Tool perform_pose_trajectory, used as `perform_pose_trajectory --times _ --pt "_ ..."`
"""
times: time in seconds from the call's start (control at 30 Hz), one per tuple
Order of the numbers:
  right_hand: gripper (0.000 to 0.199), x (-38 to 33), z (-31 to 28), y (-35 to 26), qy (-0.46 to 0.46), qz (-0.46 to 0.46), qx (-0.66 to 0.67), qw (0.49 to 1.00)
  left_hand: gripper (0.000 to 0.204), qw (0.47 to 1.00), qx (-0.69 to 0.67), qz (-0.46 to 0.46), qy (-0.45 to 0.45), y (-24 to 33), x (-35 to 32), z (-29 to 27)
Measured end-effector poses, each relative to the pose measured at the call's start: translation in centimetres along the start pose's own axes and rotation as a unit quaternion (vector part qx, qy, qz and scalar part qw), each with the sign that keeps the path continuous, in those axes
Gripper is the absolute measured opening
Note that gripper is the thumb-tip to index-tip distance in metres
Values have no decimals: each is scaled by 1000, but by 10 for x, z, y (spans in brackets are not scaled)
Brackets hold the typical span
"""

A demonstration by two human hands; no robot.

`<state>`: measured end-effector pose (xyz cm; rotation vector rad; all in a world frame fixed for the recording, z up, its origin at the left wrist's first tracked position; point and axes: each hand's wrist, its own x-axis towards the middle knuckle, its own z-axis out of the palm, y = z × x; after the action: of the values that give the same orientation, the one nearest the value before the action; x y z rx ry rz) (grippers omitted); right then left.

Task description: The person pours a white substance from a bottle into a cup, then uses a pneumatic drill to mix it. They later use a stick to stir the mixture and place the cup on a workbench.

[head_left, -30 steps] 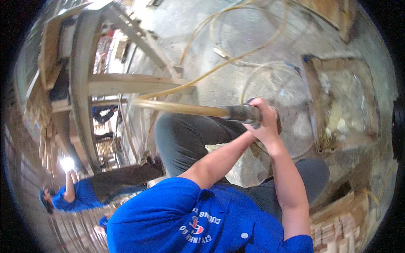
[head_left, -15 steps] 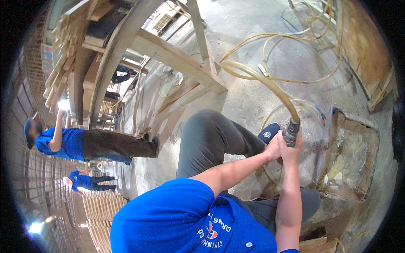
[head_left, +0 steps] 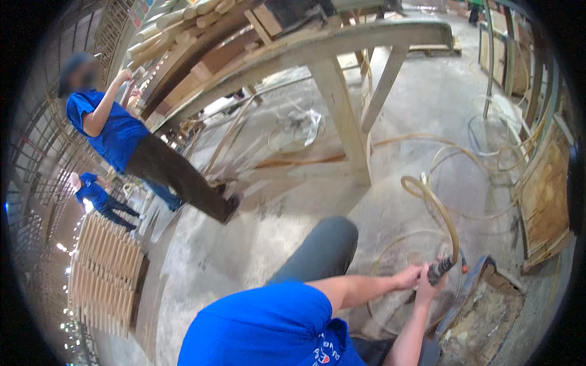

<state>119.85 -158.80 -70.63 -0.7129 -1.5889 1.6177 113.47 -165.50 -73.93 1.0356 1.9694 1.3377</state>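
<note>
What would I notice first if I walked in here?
Probably the long yellowish hose curling over the grey floor; both hands, left hand and right hand, grip its dark end low on the right. At the upper left, a person in a blue shirt stands by a big wooden frame.

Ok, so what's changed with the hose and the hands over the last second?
The hose swung from lying level across the knees to arching up and dropping nearly straight down to its dark nozzle. The view also tilted, bringing a standing person into view. Both hands stay on the nozzle end, the left hand beside the right hand, arms stretched out over the concrete floor.
</note>
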Motion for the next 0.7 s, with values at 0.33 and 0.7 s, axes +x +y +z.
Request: perform_pose_trajectory --times 0.33,0.7 --pt "42 22 22 -22 67 61 -32 995 17 986 -159 9 42 -34 16 -1" --pt "29 57 43 -7 239 35 -72 968 14 986 -100 125 -56 -52 60 -24"
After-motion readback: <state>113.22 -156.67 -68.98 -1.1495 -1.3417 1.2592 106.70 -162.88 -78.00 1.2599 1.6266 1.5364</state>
